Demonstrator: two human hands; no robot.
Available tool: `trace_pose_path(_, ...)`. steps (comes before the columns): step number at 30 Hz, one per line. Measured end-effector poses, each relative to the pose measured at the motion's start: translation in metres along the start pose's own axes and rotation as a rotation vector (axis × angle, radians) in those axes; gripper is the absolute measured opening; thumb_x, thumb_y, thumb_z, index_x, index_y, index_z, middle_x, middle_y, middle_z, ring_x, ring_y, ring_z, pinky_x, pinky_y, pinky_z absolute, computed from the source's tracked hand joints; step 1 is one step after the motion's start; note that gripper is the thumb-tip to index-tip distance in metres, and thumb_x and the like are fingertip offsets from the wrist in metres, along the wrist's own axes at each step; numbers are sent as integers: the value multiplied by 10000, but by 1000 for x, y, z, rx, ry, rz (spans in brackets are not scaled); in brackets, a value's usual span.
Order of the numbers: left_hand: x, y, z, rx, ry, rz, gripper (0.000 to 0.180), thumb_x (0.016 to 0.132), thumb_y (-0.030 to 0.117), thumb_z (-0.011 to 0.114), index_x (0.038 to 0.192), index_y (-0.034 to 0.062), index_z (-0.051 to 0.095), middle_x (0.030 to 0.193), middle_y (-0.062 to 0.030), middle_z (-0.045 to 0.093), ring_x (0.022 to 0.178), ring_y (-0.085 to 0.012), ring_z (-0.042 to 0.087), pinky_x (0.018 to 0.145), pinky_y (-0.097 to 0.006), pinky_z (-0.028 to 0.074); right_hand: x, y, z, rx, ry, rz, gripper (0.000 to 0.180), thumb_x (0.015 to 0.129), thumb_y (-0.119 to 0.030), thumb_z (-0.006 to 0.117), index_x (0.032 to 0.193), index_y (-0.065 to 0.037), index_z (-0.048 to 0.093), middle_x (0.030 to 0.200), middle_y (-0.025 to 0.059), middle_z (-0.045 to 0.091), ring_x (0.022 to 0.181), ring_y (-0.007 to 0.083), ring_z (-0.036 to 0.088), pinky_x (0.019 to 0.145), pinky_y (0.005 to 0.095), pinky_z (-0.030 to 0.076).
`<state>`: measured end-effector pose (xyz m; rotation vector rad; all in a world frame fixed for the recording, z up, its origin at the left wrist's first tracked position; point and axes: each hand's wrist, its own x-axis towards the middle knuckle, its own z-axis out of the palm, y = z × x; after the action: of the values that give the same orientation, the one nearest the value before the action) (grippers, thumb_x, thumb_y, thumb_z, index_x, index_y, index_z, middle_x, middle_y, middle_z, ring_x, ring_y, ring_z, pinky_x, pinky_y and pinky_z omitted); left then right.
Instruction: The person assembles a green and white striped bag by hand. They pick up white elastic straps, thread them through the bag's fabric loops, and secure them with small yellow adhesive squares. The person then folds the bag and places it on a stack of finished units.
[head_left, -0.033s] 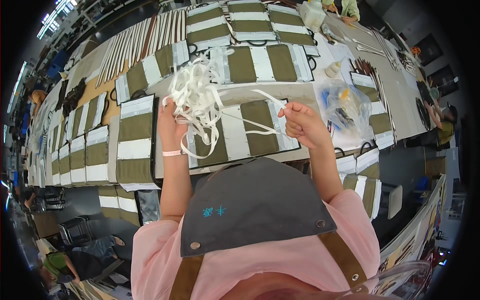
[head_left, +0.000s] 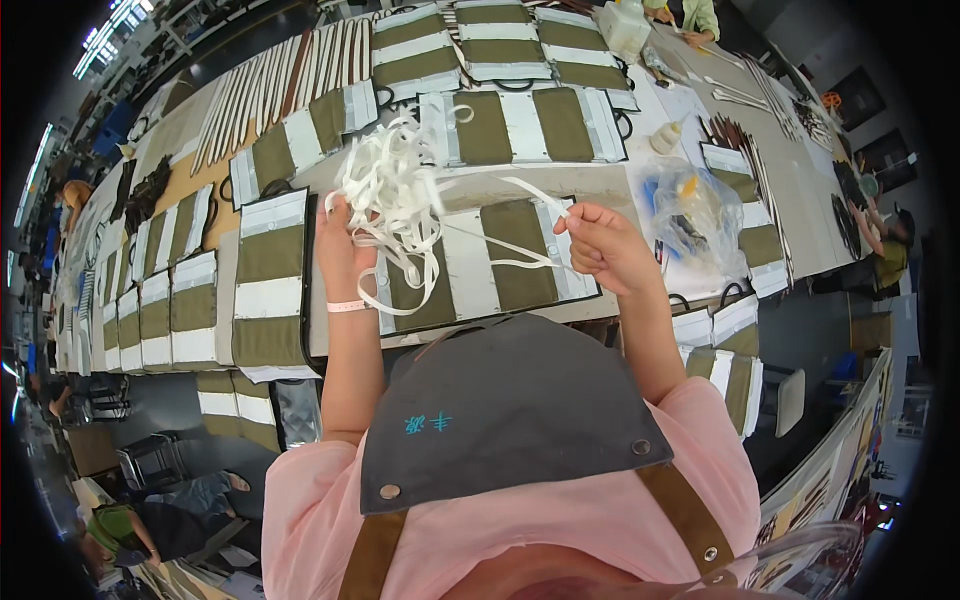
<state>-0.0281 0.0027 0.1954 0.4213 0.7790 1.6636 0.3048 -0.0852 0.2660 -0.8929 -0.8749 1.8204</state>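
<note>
A loose tangle of narrow white tape (head_left: 392, 180) hangs in loops from my left hand (head_left: 347, 248), whose fingers are partly hidden behind it. My right hand (head_left: 608, 246) is closed in a pinch on a strand of the same tape, held out to the right. Slack lengths run between the two hands. Beneath them lies an olive and white striped fabric panel (head_left: 520, 258), partly covered by the tape. Another striped panel (head_left: 270, 262) rests beside my left wrist.
More striped panels (head_left: 485, 126) with dark handles cover the table. Brown and white strips (head_left: 285, 88) lie in a row at the far left. A transparent plastic bag (head_left: 697, 225), a small glue bottle (head_left: 665, 138) and a white jug (head_left: 625, 32) stand right. Other people work around the table.
The loops of tape under my left hand have swung and shifted slightly, and one loop now sticks out at the tangle's upper right. Both hands stay in nearly the same place.
</note>
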Motion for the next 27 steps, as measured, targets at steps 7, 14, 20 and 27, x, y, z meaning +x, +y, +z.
trace_pose_path(7,-5,0,9,-361,-149,-371,408,987,292,464,1263,-5,503,1204,-172,602,1094,-288,592,967,-455,458,1,1,-8,256,-91,-234,218,991,-203,483,1012,-23,604,598,-23,434,508,87,392,518,248,333)
trace_pose_path(14,-37,-20,20,-472,-570,-502,403,974,332,426,1215,26,529,1144,-152,614,1027,-328,596,943,-523,455,2,2,-6,457,-140,-317,235,991,-190,480,1109,-26,601,653,-15,476,515,87,392,523,246,346)
trace_pose_path(20,-31,-8,17,-690,-518,-556,428,951,336,468,1290,74,483,1218,-150,570,1075,-320,575,896,-474,511,1,2,-8,123,-125,-349,183,963,-115,522,1082,-9,613,669,-26,489,508,54,358,495,213,310)
trace_pose_path(27,-25,9,17,-725,-471,-432,426,970,277,441,1335,59,469,1295,-150,549,1155,-298,556,940,-479,491,-2,3,0,-272,74,-336,148,904,-102,597,1014,-18,649,730,-30,571,577,40,415,530,209,342)
